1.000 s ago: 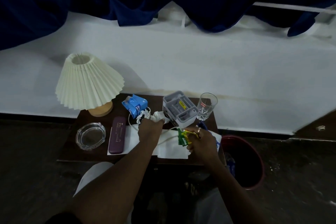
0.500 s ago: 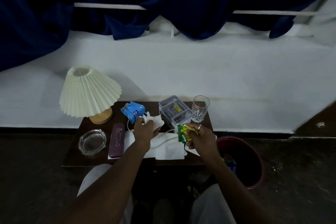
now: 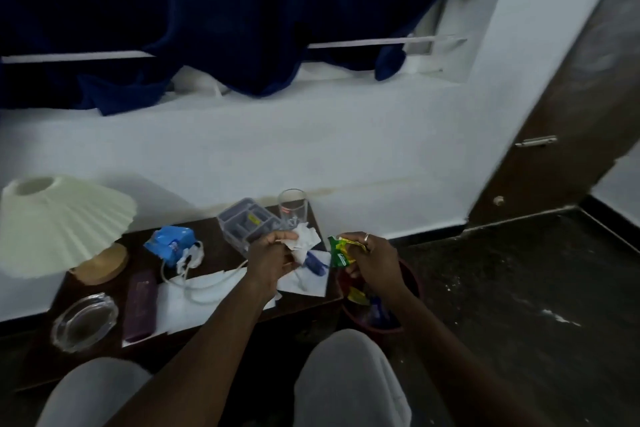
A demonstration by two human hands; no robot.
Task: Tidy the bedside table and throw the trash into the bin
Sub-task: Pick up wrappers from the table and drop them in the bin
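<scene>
— What are the hands holding?
— Mid-frame, the left hand (image 3: 273, 255) grips a crumpled white tissue (image 3: 305, 240) over the right end of the desk (image 3: 221, 253). The right hand (image 3: 375, 258) pinches a crinkled green-and-yellow wrapper (image 3: 339, 251).
— And the bin (image 3: 414, 282)?
— Dark red, just below the wrapper.

Light grey trousers (image 3: 346, 374) cover both knees, in front of the bedside table (image 3: 213, 243) — forearms bare. The right hand (image 3: 374, 260), right of the table, wears a thin pale ring (image 3: 366, 236).
</scene>
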